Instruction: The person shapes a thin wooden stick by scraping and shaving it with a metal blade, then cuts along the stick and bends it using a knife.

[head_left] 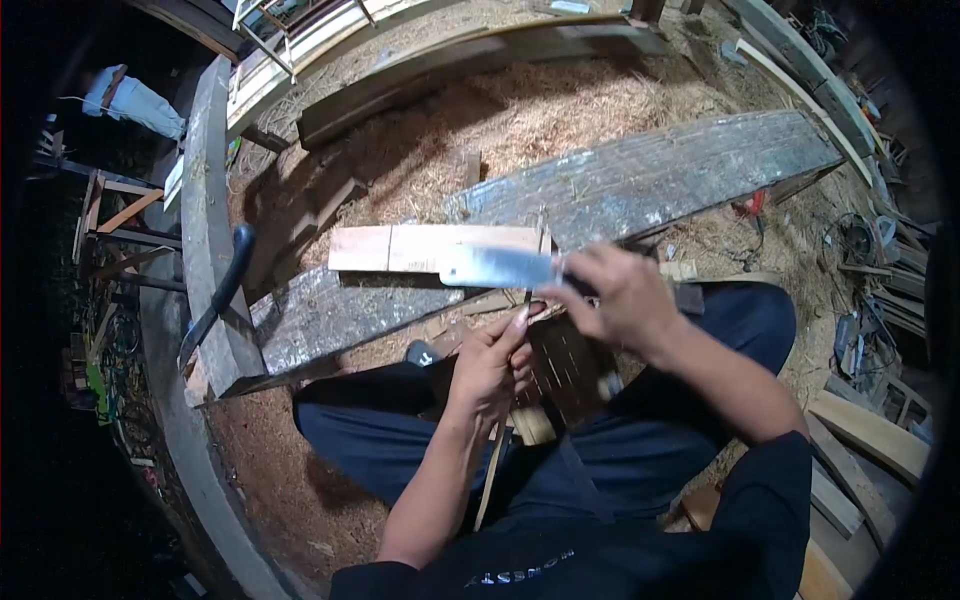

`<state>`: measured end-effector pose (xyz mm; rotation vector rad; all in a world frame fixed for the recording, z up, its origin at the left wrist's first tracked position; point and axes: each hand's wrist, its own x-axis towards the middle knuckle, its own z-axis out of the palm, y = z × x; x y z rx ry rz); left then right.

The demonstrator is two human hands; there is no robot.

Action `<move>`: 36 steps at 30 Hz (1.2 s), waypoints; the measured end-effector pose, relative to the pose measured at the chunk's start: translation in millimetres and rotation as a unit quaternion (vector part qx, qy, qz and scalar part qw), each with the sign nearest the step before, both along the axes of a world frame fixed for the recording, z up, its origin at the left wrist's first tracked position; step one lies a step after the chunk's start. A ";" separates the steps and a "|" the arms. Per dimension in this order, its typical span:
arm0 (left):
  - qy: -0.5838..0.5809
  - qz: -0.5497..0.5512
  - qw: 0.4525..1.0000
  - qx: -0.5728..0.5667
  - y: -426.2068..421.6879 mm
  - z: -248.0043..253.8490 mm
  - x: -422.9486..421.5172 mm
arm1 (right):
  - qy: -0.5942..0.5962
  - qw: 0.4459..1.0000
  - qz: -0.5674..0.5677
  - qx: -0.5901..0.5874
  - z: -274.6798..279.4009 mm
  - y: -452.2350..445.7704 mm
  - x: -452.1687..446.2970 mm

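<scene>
My right hand [628, 300] is closed round the handle of a cleaver [495, 267], its broad shiny blade blurred and pointing left. Below the blade, my left hand [488, 365] grips a thin wooden strip [488, 485]. The strip's lower end hangs between my legs, and its upper end stands near the cleaver's handle end. Whether blade and strip touch, I cannot tell. Behind the blade lies a pale wood block [375, 248] with a dark line across it, resting on a weathered plank [350, 315].
A black-handled blade [222, 290] leans on the grey beam [207, 180] at left. Sawdust and shavings [540, 105] cover the ground. A long board [460, 75] lies beyond. Wood offcuts [870, 435] are piled at right. Another person's clothed body [140, 105] shows at upper left.
</scene>
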<state>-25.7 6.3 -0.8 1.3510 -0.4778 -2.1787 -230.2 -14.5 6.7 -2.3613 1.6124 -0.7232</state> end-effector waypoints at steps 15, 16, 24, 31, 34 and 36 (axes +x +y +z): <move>-0.023 0.002 1.000 -0.018 2.5 -4.9 -1.0 | -0.038 0.999 0.001 -0.011 0.4 7.4 3.1; -0.026 0.007 1.000 -0.012 4.0 -5.0 0.6 | -0.040 0.999 0.006 -0.005 -1.4 2.1 -0.1; 0.006 0.015 1.000 0.000 2.6 -2.0 -0.2 | -0.025 0.998 -0.051 0.038 2.9 -8.9 -5.8; 0.010 0.016 0.999 0.026 3.2 0.2 0.6 | -0.050 0.997 -0.049 -0.015 -4.3 -12.7 -9.0; 0.004 0.002 1.000 0.010 2.4 0.8 -0.3 | -0.007 1.000 -0.026 -0.007 -2.1 -2.1 -4.2; 0.007 -0.008 1.000 0.016 1.0 -2.3 1.8 | -0.072 0.997 0.010 0.002 -5.3 2.2 0.5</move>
